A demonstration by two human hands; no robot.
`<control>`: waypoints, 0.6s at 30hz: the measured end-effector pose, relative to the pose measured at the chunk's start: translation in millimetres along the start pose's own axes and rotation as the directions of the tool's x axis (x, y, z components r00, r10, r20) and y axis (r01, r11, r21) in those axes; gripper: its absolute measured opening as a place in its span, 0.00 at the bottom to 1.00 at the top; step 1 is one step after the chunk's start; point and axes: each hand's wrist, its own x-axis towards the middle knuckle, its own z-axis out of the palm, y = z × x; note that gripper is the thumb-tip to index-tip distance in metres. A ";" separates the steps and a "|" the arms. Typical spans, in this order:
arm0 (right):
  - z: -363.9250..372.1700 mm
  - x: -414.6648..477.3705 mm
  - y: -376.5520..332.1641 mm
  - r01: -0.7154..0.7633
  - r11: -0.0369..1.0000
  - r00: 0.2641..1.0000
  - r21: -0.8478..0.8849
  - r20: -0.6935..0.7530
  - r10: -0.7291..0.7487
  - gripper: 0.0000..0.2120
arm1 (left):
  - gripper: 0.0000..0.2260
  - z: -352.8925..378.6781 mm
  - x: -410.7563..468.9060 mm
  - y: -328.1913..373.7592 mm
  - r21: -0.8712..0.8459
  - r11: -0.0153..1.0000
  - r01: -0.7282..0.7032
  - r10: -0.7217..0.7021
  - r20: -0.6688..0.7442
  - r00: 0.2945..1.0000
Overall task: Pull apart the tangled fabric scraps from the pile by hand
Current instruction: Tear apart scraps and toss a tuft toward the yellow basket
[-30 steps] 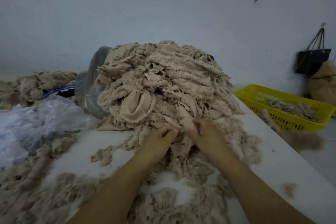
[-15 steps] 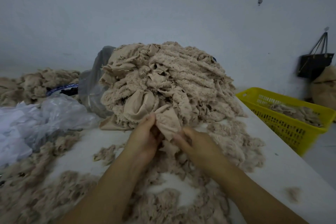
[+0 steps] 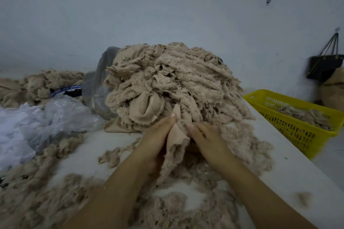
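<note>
White table (image 3: 115,143) below grey wall (image 3: 167,15), where left hand (image 3: 158,135) and right hand (image 3: 206,139) grip scrap (image 3: 176,139).

A tall pile of shaggy beige fabric scraps (image 3: 178,80) sits on a white table (image 3: 115,141), with loose tufts strewn around it. At its near foot the left hand (image 3: 156,135) and right hand (image 3: 206,138) flank one smooth beige fabric scrap (image 3: 176,135) — the left pinches it, the right touches its other side, grip hidden. Crumpled clear plastic bags (image 3: 55,117) lie to the left — a yellow slotted plastic basket (image 3: 297,132) stands to the right.
</note>
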 end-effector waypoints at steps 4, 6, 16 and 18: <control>5.5 1.6 6.3 -0.145 0.941 0.988 0.307 0.091 0.123 0.16 | 0.26 3.6 -4.4 -0.6 0.176 0.984 0.001 0.002 -0.019 1.000; 2.7 2.6 10.0 -0.132 0.936 0.991 0.327 0.019 0.133 0.16 | 0.28 4.3 -4.8 -3.5 0.225 0.974 0.010 -0.003 -0.032 0.999; -47.5 4.7 24.7 -0.223 0.794 0.756 0.565 -0.414 0.507 0.13 | 0.10 -33.2 4.8 20.9 -0.138 0.987 -0.088 0.046 -0.283 0.958; -39.8 2.1 7.8 -0.178 0.819 0.803 0.546 -0.399 0.441 0.14 | 0.07 -27.9 7.9 14.0 -0.003 0.990 -0.144 0.139 -0.259 0.956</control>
